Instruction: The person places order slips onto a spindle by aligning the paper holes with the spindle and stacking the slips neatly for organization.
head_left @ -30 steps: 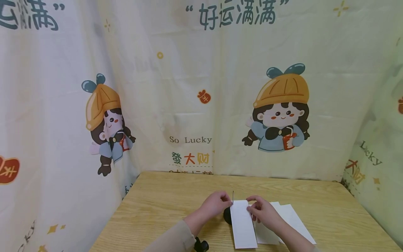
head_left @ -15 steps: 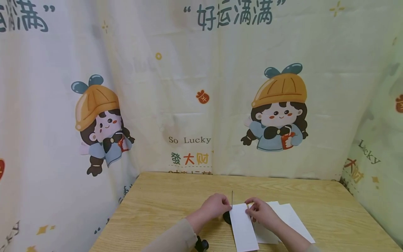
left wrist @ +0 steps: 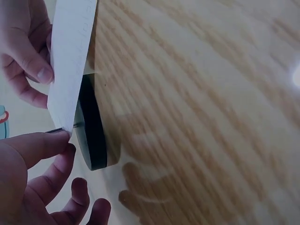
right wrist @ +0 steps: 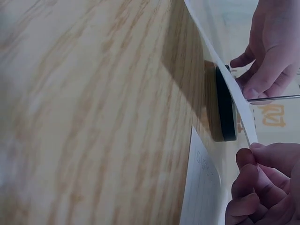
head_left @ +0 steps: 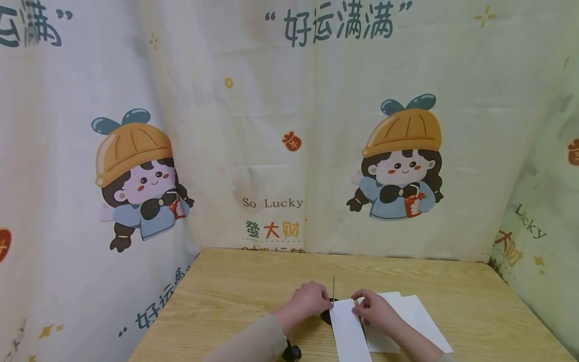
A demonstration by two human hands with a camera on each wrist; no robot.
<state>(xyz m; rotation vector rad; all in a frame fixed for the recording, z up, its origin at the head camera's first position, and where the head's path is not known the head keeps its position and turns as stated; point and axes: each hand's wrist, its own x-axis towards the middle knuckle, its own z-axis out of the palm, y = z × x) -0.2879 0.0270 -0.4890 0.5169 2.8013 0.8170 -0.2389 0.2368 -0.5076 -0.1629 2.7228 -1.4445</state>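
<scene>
A long white sheet of paper [head_left: 350, 332] is pierced near one corner by the thin upright metal rod [head_left: 333, 287] of a paper spike. The spike's round black base [left wrist: 96, 126] stands on the table, with a small gap between it and the sheet in the left wrist view. My left hand [head_left: 311, 297] pinches the sheet's corner right beside the rod. My right hand [head_left: 375, 310] pinches the opposite corner of the same short edge, between thumb and forefinger in the right wrist view. In the head view the sheet partly hides the base.
Further white sheets [head_left: 425, 322] lie overlapping on the table under and beside my right forearm. One sheet [right wrist: 201, 187] shows a row of small printed boxes. A small black item [head_left: 293, 352] sits by my left sleeve. A printed curtain [head_left: 253, 125] stands behind the wooden table [head_left: 244, 281].
Both hands have moved down a little, bringing the sheet lower along the rod. More of the rod shows above the paper. The head view has shifted slightly.
</scene>
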